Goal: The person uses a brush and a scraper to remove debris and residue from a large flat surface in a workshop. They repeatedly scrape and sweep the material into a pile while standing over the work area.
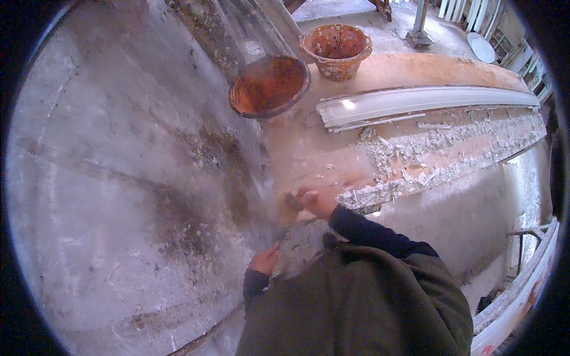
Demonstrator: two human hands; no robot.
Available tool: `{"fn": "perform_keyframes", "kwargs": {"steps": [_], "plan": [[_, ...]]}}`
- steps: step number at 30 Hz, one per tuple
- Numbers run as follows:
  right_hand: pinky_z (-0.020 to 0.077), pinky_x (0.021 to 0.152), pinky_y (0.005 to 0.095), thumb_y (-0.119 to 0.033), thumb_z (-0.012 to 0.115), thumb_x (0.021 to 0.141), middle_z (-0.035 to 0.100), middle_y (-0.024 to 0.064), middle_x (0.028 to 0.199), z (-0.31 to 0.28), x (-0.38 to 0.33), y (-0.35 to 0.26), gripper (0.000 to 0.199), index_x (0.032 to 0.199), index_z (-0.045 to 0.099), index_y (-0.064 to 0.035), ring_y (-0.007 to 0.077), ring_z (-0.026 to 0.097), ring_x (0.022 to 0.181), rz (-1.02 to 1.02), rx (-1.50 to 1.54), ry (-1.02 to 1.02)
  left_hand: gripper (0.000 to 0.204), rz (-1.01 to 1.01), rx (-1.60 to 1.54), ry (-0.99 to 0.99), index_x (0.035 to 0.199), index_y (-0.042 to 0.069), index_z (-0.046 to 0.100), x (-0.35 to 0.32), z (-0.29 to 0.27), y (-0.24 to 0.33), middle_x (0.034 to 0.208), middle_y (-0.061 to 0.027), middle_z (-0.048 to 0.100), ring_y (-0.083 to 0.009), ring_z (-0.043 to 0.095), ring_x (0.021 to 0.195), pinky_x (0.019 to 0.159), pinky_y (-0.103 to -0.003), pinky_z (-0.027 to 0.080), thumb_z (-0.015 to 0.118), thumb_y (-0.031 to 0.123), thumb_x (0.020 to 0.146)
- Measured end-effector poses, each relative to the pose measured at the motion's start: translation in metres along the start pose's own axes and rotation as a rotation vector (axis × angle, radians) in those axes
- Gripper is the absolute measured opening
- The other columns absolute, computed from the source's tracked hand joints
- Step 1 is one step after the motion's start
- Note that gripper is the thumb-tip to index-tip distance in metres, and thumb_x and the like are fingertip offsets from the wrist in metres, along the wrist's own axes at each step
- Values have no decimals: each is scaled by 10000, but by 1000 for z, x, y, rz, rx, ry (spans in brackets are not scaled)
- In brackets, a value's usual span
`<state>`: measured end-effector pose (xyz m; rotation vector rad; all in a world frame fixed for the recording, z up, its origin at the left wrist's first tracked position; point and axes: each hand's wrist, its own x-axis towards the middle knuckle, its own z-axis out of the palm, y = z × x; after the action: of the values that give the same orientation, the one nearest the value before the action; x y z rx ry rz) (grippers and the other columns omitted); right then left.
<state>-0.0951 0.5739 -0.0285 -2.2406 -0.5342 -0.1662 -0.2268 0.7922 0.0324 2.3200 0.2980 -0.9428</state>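
My right hand (317,203) is closed on a small dull-brown lump (292,202), possibly a sponge or brush; its kind is too blurred to tell. It rests low over the near left end of the orange-tan work board (309,160). Closer to me, my left hand (264,259) is at the board's left edge, beside the grey stained wall or panel (107,196). Its index finger points toward the board and the others are curled. A thin dark shape (281,235) lies at its fingertip; whether I grip it is unclear.
A round tub with an orange inside (270,86) and a spattered orange bucket (338,50) stand beyond my hands. A long white plaster moulding (427,104) lies across the board. Broken white plaster scraps (409,160) cover the board's near side.
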Motion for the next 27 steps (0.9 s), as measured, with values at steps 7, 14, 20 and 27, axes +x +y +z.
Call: {"fn": "perform_keyframes", "kwargs": {"steps": [7,14,20,27], "plan": [[440,537,310,-152,597,744,583,60,679,-147,-31,43,133,753,567,-23,169,572,596,378,-96,218,435,333,-165,135,1262,228,427,19,33,-36,1116,-188,541,-289,544,1010,837,-330,425,482,231,830],[429,553,239,-96,591,779,587,42,668,-146,-58,24,81,780,578,-16,95,534,598,401,264,503,436,463,108,133,1265,208,414,72,67,21,954,-220,548,-379,536,872,761,-422,437,435,186,830],[426,588,214,-67,587,783,589,35,693,-139,-57,-6,61,797,583,-9,73,536,646,374,308,419,446,521,155,162,1262,202,418,74,53,60,871,-234,534,-389,532,812,699,-461,426,428,179,816],[427,608,213,-64,593,785,595,39,716,-166,-73,-8,63,806,585,-6,81,542,676,450,328,460,456,422,264,97,1250,214,435,31,37,21,865,-201,551,-362,543,798,688,-431,441,443,204,794]]}}
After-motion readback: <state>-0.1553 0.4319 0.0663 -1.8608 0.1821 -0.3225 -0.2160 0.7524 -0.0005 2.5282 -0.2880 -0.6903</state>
